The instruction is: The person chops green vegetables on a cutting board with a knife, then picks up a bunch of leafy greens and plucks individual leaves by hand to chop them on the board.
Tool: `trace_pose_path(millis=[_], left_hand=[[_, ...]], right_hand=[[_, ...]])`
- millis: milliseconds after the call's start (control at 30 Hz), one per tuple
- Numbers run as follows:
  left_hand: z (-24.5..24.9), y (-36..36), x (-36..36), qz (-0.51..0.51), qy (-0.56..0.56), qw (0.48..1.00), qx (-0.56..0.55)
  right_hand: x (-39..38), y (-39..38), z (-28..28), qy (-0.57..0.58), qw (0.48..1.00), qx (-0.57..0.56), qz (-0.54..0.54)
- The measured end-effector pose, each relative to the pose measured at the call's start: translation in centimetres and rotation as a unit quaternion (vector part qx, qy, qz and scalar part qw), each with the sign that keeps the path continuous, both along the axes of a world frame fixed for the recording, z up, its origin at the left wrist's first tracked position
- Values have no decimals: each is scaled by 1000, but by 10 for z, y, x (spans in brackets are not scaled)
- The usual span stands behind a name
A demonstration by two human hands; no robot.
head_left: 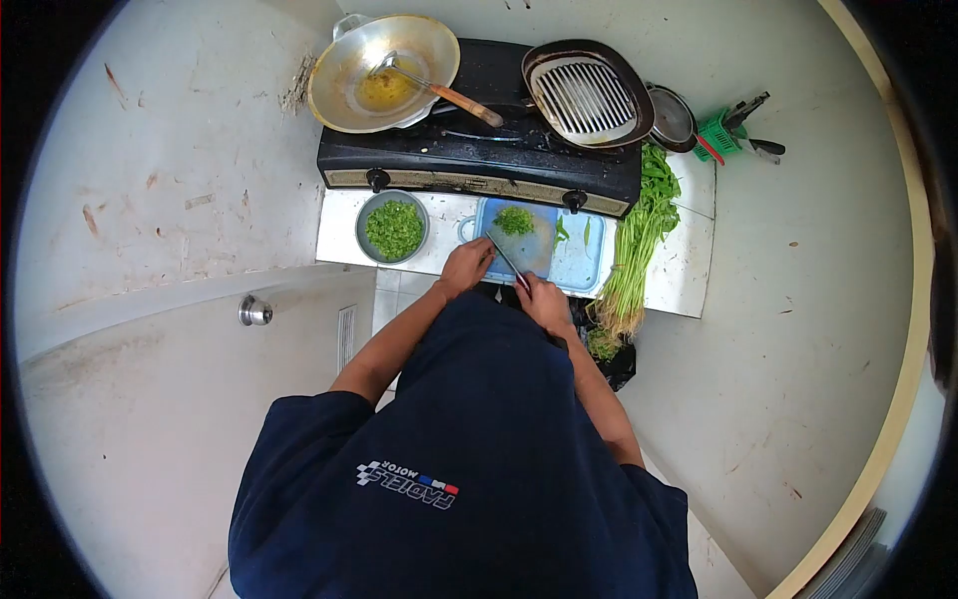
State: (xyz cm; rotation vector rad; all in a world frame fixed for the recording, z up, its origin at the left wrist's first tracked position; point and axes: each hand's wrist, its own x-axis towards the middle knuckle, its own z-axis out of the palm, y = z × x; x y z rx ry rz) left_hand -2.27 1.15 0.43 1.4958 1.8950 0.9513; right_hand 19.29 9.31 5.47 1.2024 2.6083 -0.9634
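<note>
A knife (pixel 507 257) is held by its handle in my right hand (pixel 545 303), its blade slanting up and left over the blue cutting board (pixel 519 262). At the board's left edge, my left hand (pixel 467 265) has its fingers bent together near the blade tip; what they hold, if anything, is hidden. A small heap of chopped greens (pixel 514 221) lies at the top of the board. To the left stands a grey bowl (pixel 363 243) filled with chopped greens (pixel 394 230). Some green pieces (pixel 561 234) lie to the right of the heap.
A black stove (pixel 479 160) behind the board carries a wok (pixel 334 75) with a ladle (pixel 464 104) and a grill pan (pixel 584 95). Long leafy greens (pixel 634 245) lie on the right. Beyond them are a round pan (pixel 672 118) and a green basket (pixel 717 135) with utensils.
</note>
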Motion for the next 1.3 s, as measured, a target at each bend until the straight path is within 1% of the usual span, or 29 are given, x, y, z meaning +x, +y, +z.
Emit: trace_pose_path(millis=[133, 267, 333, 467, 533, 633, 833, 1033, 1133, 1233, 1300], left_hand=[[-7, 1, -2, -24, 38, 999, -5], [-4, -2, -5, -49, 58, 997, 5], [-10, -2, -6, -62, 64, 996, 15], [-16, -5, -8, -75, 102, 990, 62], [-12, -5, -10, -84, 121, 986, 82], [-9, -9, -10, -78, 104, 990, 54], [-13, -9, -11, -73, 102, 991, 34], [-20, -8, -12, -77, 87, 991, 66], [-17, -7, -11, -69, 77, 993, 57], [-4, -7, -11, -60, 47, 997, -5], [-5, -7, -11, -57, 43, 997, 6]], right_hand=[[-3, 0, -9, 10, 1000, 2, 13], [-4, 1, -15, 5, 999, 28, 26], [-6, 1, -17, -1, 998, 48, 34], [-13, 3, -23, -34, 997, 53, 55], [-14, 4, -24, -40, 996, 52, 60], [-13, 3, -24, -48, 996, 49, 63], [-11, 5, -25, -32, 996, 53, 59], [-16, 8, -26, -41, 996, 53, 66], [-18, 8, -31, -35, 996, 60, 62], [-14, 6, -37, -20, 997, 54, 52], [-11, 5, -40, -10, 997, 54, 50]])
